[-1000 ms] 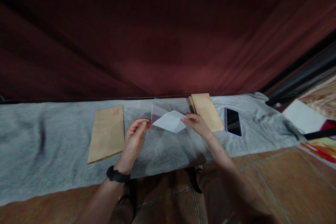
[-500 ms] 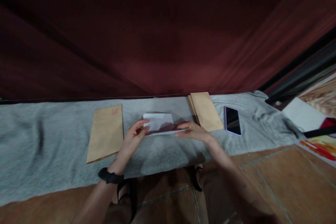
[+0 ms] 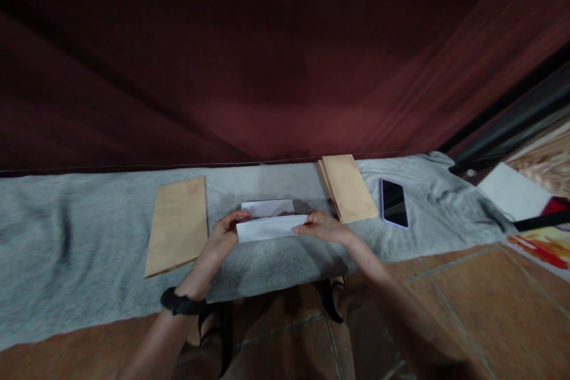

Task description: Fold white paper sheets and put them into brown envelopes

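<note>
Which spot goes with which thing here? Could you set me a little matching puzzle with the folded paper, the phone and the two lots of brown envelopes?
Things:
1. folded white sheet of paper
2. dark flat phone with a pale rim
3. single flat brown paper envelope
4. small stack of brown paper envelopes

Places:
A. farthest right on the grey cloth
B. between both hands
C. left of the hands
D. between paper and phone

Pairs: 1-B, 2-A, 3-C, 4-D
</note>
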A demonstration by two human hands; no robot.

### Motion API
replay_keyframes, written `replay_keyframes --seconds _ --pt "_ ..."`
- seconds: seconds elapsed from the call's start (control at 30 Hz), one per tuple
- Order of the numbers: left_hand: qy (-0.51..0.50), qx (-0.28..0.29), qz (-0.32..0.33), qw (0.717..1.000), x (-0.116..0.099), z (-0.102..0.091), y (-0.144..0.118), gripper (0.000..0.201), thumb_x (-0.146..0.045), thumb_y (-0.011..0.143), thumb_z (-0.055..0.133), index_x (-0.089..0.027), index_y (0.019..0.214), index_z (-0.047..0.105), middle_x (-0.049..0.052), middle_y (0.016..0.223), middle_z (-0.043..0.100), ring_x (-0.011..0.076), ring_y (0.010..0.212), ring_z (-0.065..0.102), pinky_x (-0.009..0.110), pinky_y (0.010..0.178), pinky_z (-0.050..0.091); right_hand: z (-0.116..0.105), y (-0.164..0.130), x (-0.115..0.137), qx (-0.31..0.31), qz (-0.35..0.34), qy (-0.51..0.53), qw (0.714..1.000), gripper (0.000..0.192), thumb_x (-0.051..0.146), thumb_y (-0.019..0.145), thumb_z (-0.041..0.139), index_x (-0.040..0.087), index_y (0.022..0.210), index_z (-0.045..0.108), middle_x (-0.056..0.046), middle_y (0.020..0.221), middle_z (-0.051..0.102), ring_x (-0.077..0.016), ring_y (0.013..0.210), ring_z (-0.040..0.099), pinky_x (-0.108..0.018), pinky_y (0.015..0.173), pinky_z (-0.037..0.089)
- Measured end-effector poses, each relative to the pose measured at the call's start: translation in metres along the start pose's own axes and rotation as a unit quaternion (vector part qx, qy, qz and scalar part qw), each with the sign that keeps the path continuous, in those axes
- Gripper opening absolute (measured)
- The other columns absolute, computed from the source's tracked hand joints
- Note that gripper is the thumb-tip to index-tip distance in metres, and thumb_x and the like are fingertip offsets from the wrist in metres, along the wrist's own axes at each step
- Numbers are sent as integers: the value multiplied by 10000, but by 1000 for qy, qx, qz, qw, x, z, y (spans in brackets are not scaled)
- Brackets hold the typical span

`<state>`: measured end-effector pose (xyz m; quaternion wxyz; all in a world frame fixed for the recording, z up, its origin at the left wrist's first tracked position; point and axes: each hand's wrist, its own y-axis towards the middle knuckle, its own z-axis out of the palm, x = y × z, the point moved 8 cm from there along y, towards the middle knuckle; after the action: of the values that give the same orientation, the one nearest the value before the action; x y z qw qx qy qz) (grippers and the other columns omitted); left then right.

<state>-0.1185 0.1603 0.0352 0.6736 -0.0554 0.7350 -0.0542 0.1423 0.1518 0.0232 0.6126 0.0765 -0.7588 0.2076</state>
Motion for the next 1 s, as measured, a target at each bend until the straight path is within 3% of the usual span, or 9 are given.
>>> replay_keyframes --seconds 0.1,0.2,0.37,0.47,0.6,0.83,1.0 --pt "38 -37 9 999 -3 -9 0 299 -436 713 748 -180 867 755 60 858 753 220 796 662 303 713 500 8 5 -4 16 -3 -67 998 295 453 779 745 213 611 717 50 523 568 -124 543 486 -236 532 355" --pt "53 -66 24 996 -5 -17 -1 413 -568 796 666 -178 893 759 82 917 762 246 888 669 322 793 507 11 8 -1 -1 -23 -71 997 274 465 798 720 232 654 727 49 533 566 -133 573 492 -238 556 364" --pt "-38 -19 -37 998 8 -8 -8 719 -802 786 532 -144 983 742 131 944 766 281 941 695 370 840 530 14 11 2 -2 -18 -146 989 281 419 867 629 211 704 725 40 599 588 -128 608 509 -231 560 354" --pt "-24 48 -46 997 0 4 -16 644 -703 771 655 -151 1094 725 106 998 771 266 963 692 361 866 525 17 10 1 19 -6 -174 985 279 393 884 607 193 724 717 38 631 602 -129 633 529 -226 567 369" --pt "27 115 -80 990 -2 14 -23 551 -613 702 756 -147 996 760 78 900 778 259 858 694 346 774 534 18 10 -1 38 6 -184 982 280 386 901 604 181 747 716 28 653 616 -134 633 545 -234 576 384" --pt "42 64 -72 994 18 9 -8 562 -614 630 779 -145 938 748 70 874 778 236 764 693 339 693 540 15 14 3 -9 15 -235 972 173 262 931 571 193 859 712 23 757 693 -138 714 627 -225 624 421" --pt "68 31 -17 997 25 9 2 496 -493 670 764 -152 1026 701 79 928 780 248 798 712 362 720 559 14 16 6 -69 27 -317 945 77 233 915 624 195 952 681 -1 879 742 -142 793 678 -214 632 425"
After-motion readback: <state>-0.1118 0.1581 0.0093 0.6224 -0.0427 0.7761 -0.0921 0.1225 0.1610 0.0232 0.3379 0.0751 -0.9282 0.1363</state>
